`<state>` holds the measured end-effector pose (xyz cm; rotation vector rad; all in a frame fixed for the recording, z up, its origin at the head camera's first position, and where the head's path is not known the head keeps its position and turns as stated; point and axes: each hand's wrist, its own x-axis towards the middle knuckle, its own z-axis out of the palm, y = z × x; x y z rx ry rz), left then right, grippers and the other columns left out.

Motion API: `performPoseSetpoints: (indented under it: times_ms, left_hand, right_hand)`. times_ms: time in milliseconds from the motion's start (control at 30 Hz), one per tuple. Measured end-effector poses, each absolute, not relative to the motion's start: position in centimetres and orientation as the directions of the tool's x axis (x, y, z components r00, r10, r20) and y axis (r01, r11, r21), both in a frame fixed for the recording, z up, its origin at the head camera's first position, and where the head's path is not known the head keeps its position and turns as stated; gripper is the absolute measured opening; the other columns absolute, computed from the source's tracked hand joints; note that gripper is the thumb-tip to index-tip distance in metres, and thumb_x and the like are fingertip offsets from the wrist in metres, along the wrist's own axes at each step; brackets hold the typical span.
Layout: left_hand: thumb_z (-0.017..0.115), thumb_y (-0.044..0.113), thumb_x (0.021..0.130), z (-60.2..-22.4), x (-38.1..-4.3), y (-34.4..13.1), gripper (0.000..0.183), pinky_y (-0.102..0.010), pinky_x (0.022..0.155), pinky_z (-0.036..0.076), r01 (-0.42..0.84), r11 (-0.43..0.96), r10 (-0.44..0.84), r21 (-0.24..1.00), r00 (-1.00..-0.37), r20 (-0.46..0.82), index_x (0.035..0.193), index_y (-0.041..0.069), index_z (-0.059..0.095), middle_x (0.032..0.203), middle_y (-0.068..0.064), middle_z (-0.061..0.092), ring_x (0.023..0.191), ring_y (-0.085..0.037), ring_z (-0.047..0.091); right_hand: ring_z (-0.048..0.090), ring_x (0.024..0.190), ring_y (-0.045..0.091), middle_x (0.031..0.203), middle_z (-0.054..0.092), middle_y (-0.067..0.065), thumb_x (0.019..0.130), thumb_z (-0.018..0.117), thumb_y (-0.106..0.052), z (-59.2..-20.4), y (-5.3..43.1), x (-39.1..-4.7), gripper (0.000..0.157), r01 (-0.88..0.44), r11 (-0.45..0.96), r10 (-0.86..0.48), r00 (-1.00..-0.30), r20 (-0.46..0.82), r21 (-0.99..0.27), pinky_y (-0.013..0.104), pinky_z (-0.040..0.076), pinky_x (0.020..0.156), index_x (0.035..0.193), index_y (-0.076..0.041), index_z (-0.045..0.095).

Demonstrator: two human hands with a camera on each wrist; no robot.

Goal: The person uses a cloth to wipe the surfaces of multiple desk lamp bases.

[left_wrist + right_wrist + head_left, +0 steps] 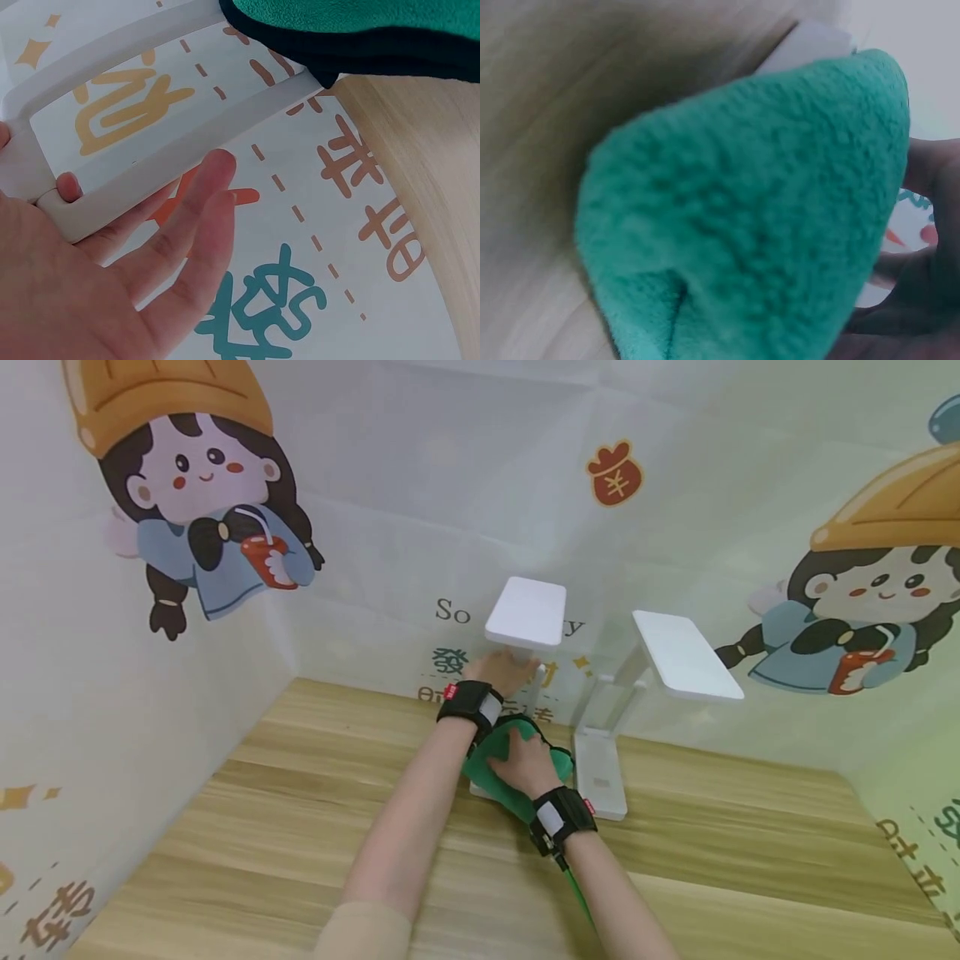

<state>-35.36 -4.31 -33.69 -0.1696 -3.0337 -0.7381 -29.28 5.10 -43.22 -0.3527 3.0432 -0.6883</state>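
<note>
A white desk lamp [527,610] stands at the back of the wooden table, its flat head raised. My left hand [504,672] holds its upper arm just under the head. In the left wrist view, one fingertip [68,187] pokes through the lamp's open frame [169,161] by the joint, while other fingers stretch out beside it. Lower down, my right hand [528,764] grips a fluffy green cloth [491,756] with a dark edge, against the lamp's lower part. The cloth [742,202] covers much of the lamp's base and fills the right wrist view.
A second white desk lamp [686,656] stands close on the right, its base [600,777] on the wooden tabletop [330,777]. Directly behind the lamps rises a printed sheet [465,485] with cartoon figures and lettering. A green cable [577,893] trails from the right wristband.
</note>
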Motion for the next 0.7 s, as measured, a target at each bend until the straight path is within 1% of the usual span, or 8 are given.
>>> performPoseSetpoints:
  times_ms: [67, 133, 200, 267, 333, 400, 533, 700]
  left_hand:
    - [0.033, 0.056, 0.098, -33.6, -35.4, -4.3, 0.064, -0.043, 0.085, 0.049, 0.112, 0.881, 0.109, 0.459, -0.993, 0.032, 0.149, 0.017, 0.031, 0.117, -0.014, 0.066, 0.105, -0.032, 0.063]
    - [0.033, 0.055, 0.098, -33.5, -35.3, -4.4, 0.064, -0.045, 0.088, 0.048, 0.113, 0.88, 0.111, 0.462, -0.993, 0.031, 0.15, 0.019, 0.028, 0.121, -0.015, 0.064, 0.107, -0.033, 0.062]
    - [0.034, 0.055, 0.098, -33.4, -35.3, -4.4, 0.063, -0.043, 0.083, 0.048, 0.109, 0.88, 0.108, 0.462, -0.994, 0.029, 0.15, 0.019, 0.027, 0.117, -0.015, 0.066, 0.103, -0.032, 0.062]
    - [0.033, 0.055, 0.098, -33.5, -35.3, -4.4, 0.064, -0.038, 0.076, 0.047, 0.108, 0.882, 0.107, 0.46, -0.994, 0.029, 0.15, 0.018, 0.028, 0.109, -0.015, 0.068, 0.097, -0.03, 0.063]
    - [0.033, 0.056, 0.098, -33.5, -35.4, -4.4, 0.065, -0.035, 0.069, 0.043, 0.108, 0.88, 0.108, 0.462, -0.994, 0.028, 0.15, 0.017, 0.029, 0.102, -0.014, 0.069, 0.091, -0.029, 0.063]
    - [0.033, 0.056, 0.098, -33.6, -35.5, -4.3, 0.065, -0.034, 0.068, 0.041, 0.113, 0.878, 0.113, 0.464, -0.993, 0.027, 0.149, 0.017, 0.03, 0.102, -0.014, 0.069, 0.091, -0.028, 0.063]
    - [0.033, 0.056, 0.098, -33.7, -35.6, -4.2, 0.064, -0.04, 0.077, 0.048, 0.115, 0.876, 0.116, 0.468, -0.993, 0.026, 0.15, 0.019, 0.029, 0.112, -0.014, 0.068, 0.098, -0.03, 0.064]
    - [0.033, 0.057, 0.098, -33.7, -35.7, -4.2, 0.065, -0.043, 0.084, 0.049, 0.105, 0.883, 0.11, 0.457, -0.994, 0.015, 0.15, 0.019, 0.028, 0.118, -0.014, 0.065, 0.101, -0.03, 0.063]
  right_hand:
    - [0.056, 0.11, 0.048, 0.125, 0.054, 0.034, 0.09, 0.062, -0.03, -43.1, 5.1, -28.9, 0.059, -0.217, 0.88, -0.229, -0.973, 0.023, -0.423, 0.054, 0.047, 0.092, 0.134, 0.004, 0.046]
    - [0.062, 0.1, 0.044, 0.118, 0.058, 0.033, 0.089, 0.063, -0.029, -42.9, 5.0, -28.6, 0.06, -0.22, 0.881, -0.244, -0.97, -0.003, -0.418, 0.048, 0.051, 0.082, 0.135, 0.005, 0.045]
    - [0.066, 0.085, 0.039, 0.108, 0.062, 0.032, 0.087, 0.064, -0.028, -42.7, 4.8, -28.4, 0.061, -0.223, 0.88, -0.254, -0.967, -0.02, -0.419, 0.043, 0.053, 0.07, 0.134, 0.007, 0.046]
    - [0.066, 0.077, 0.036, 0.101, 0.065, 0.03, 0.086, 0.066, -0.027, -42.5, 4.7, -28.5, 0.061, -0.224, 0.881, -0.254, -0.967, -0.017, -0.416, 0.04, 0.052, 0.064, 0.132, 0.007, 0.047]
    - [0.066, 0.081, 0.038, 0.104, 0.064, 0.03, 0.085, 0.067, -0.028, -42.6, 4.6, -28.8, 0.061, -0.21, 0.885, -0.233, -0.972, -0.005, -0.415, 0.042, 0.053, 0.067, 0.131, 0.006, 0.048]
    - [0.064, 0.092, 0.043, 0.111, 0.062, 0.03, 0.086, 0.067, -0.029, -42.8, 4.6, -29.2, 0.06, -0.195, 0.888, -0.209, -0.978, 0.011, -0.416, 0.047, 0.053, 0.077, 0.131, 0.005, 0.049]
    - [0.054, 0.112, 0.051, 0.127, 0.052, 0.035, 0.09, 0.062, -0.032, -43.1, 4.9, -29.2, 0.06, -0.185, 0.894, -0.199, -0.98, 0.008, -0.407, 0.055, 0.046, 0.092, 0.136, 0.004, 0.044]
    - [0.058, 0.104, 0.049, 0.125, 0.051, 0.038, 0.091, 0.06, -0.032, -42.8, 4.8, -28.2, 0.065, -0.194, 0.901, -0.234, -0.971, -0.058, -0.388, 0.051, 0.05, 0.082, 0.14, 0.005, 0.039]
